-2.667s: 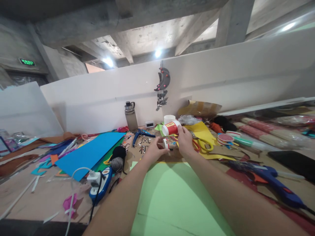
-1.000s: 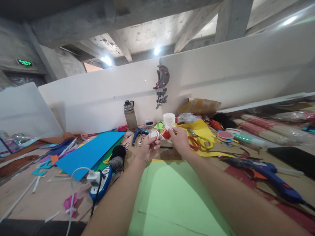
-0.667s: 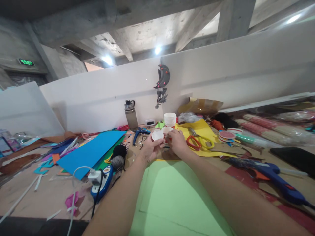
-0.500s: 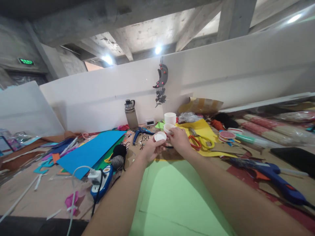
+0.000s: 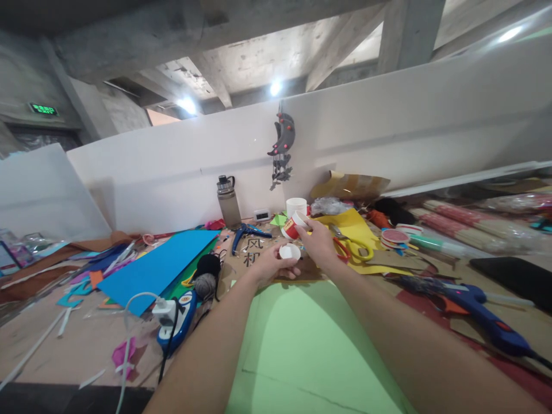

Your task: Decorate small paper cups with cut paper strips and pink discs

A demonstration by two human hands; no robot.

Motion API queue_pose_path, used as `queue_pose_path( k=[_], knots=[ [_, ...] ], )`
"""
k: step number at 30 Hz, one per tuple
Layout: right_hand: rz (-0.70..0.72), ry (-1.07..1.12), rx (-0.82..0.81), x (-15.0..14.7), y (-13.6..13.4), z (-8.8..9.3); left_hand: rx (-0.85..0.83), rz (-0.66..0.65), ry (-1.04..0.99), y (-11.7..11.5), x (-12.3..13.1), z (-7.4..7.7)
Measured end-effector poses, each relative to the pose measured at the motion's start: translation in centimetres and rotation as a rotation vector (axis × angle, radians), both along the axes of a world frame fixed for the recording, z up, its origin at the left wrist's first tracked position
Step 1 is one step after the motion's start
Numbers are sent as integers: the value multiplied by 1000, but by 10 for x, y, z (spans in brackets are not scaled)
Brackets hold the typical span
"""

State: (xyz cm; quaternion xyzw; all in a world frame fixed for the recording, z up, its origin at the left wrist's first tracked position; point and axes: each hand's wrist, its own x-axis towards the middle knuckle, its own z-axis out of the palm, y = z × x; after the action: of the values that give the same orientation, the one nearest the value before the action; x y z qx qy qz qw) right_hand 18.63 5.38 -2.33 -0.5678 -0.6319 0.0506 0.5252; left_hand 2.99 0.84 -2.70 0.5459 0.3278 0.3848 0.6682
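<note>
My left hand (image 5: 273, 267) is closed around a small white round piece (image 5: 290, 252) that looks like the end of a paper cup; its underside is hidden by my fingers. Just above and to the right, my right hand (image 5: 317, 238) grips a red and white paper cup (image 5: 292, 228), tilted, its mouth towards the upper right. The cup and the round piece are close but apart. Behind them stands a stack of white paper cups (image 5: 296, 205). A light green sheet (image 5: 317, 345) with pencil lines lies beneath my forearms.
Yellow-handled scissors (image 5: 361, 248) lie on yellow paper at the right, with a blue glue gun (image 5: 478, 313) nearer. At the left are a blue sheet (image 5: 161, 267), grey yarn (image 5: 206, 286) and a power strip (image 5: 183, 322). A bottle (image 5: 228, 202) stands by the white partition.
My left hand has lowered slightly and moved right with the white piece. My right hand has tipped the cup, so its red side now shows.
</note>
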Motion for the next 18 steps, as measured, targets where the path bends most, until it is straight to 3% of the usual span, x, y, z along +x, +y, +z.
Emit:
queue_pose_path(
  k=[7,15,18],
  knots=[
    [23,-132,-39,0,0,-2,190,145,146,2,-1,0],
    [64,-367,-99,-3,-9,-3,345,74,389,8,-10,-1],
    [54,-391,-118,-4,-9,-4,260,150,232,12,-12,-5]
  ],
)
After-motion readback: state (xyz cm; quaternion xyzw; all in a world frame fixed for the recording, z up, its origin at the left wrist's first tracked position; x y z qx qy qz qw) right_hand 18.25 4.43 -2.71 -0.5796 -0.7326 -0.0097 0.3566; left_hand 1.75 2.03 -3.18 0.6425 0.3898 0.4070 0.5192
